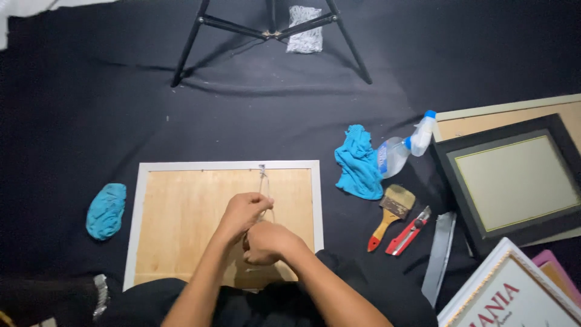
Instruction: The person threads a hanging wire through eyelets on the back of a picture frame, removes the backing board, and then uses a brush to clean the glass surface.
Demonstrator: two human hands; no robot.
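The white-edged frame (181,218) lies back-up on the black cloth (78,121) right before you. Your forearms reach in from below and meet over its wooden backing. Your left hand (242,213) pinches the thin cord (263,181) running down from the top rail; your right hand (266,242) curls closed just below it, knuckles up, fingers gripping the cord's lower end.

Four picture frames (227,165) and two blue cloths (358,162) lie on black fabric. One spray bottle (404,145), one paintbrush (390,213), one red utility knife (408,232).
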